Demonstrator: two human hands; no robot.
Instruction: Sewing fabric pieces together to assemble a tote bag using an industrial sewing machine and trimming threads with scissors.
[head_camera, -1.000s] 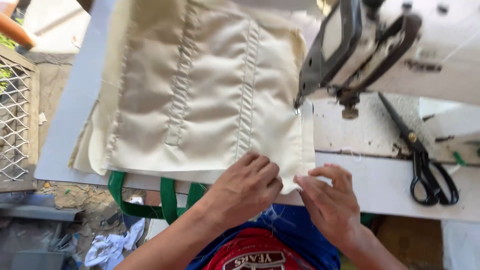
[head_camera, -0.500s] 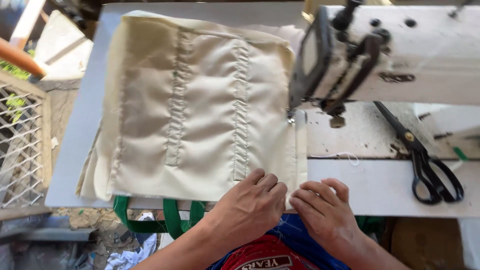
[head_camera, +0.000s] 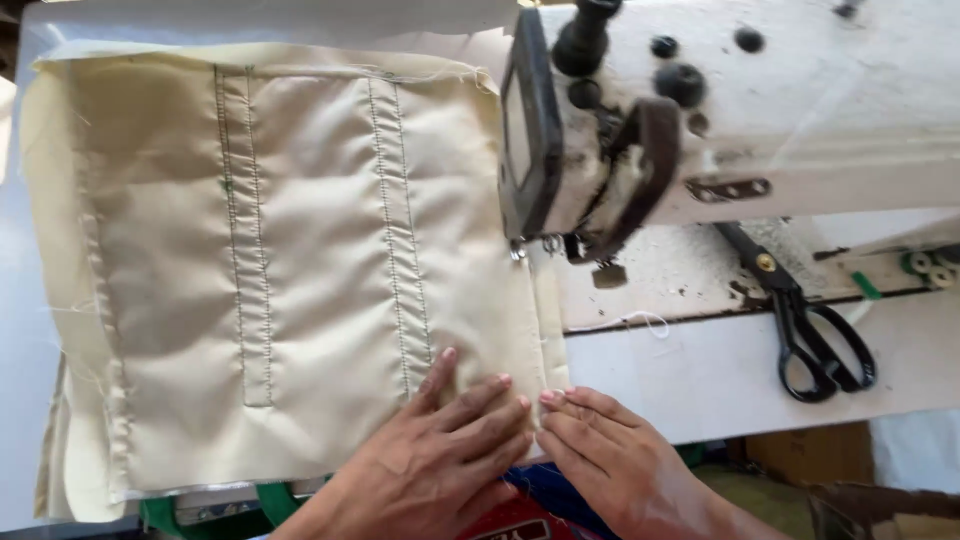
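A cream quilted fabric panel (head_camera: 270, 270) lies spread flat over the left part of the white table (head_camera: 720, 370), its near edge hanging slightly past the table's near edge. Two stitched bands run lengthwise down it. The left hand (head_camera: 440, 450) presses flat on the panel's near right corner, fingers (head_camera: 490, 400) spread apart and extended, gripping nothing. The right hand (head_camera: 610, 455) rests just beside it at the panel's right edge, fingers together and straight, fingertips touching the folded seam strip. The panel's right edge reaches under the head of the white sewing machine (head_camera: 720, 130). Black scissors (head_camera: 810, 325) lie toward the table's right edge.
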